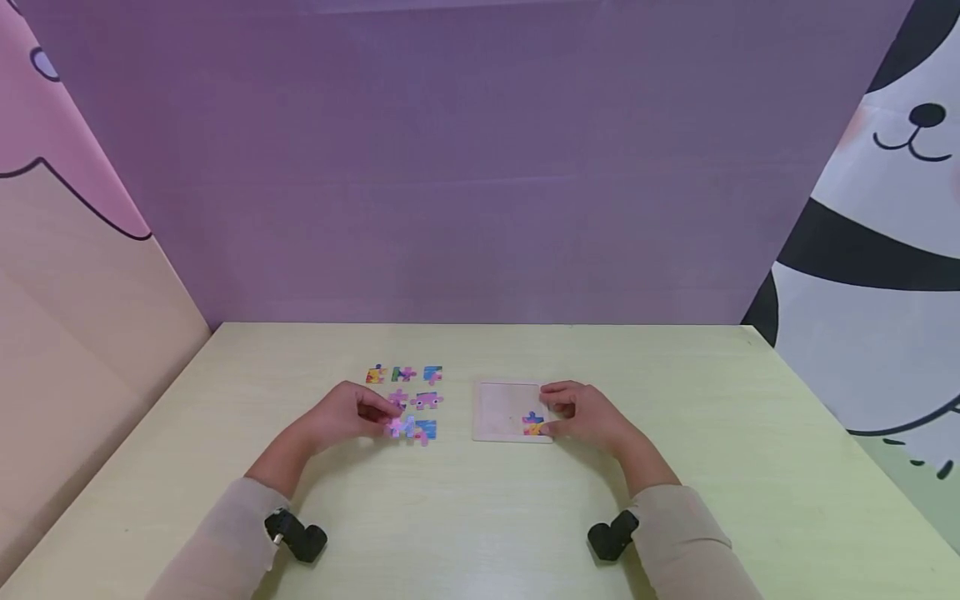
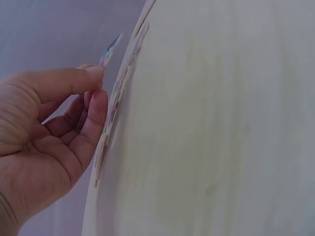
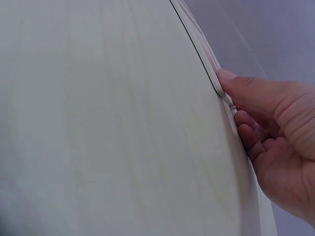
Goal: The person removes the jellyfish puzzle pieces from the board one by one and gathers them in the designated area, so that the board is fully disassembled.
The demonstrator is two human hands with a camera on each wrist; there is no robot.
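On table [image 1: 480,517], pale green-yellow wood grain, landmark item: puzzle tray [image 1: 501,410], a flat, square, pale board with a shallow raised rim, lying near the table's centre. Inside tray, at its near corner on the right-hand side: one fitted piece [image 1: 532,423], blue, pink and yellow print. Right hand [image 1: 588,414] at the tray's right edge, thumb and curled fingers [image 3: 236,86] pressed against the rim, gripping it; the right wrist view shows the thumb tip on the rim's edge. Left of tray, apart from it: loose pieces [image 1: 405,375] in rough rows, thin, flat, interlocking tabs, printed pink, blue, yellow, green. Left hand [image 1: 352,414] at the near row of that group, thumb and forefinger pinching one pale pink-and-blue piece [image 1: 397,427]; the left wrist view shows this piece [image 2: 110,49] raised off the surface by its edge, remaining fingers [image 2: 96,110] loosely curled beneath. Risks, as judged: the piece is thin and held only at one edge, so a slack pinch could drop it among its neighbours and scatter the rows; a sleeve dragged across could do likewise; if the rim grip loosens, the tray may slide and unseat the fitted piece.
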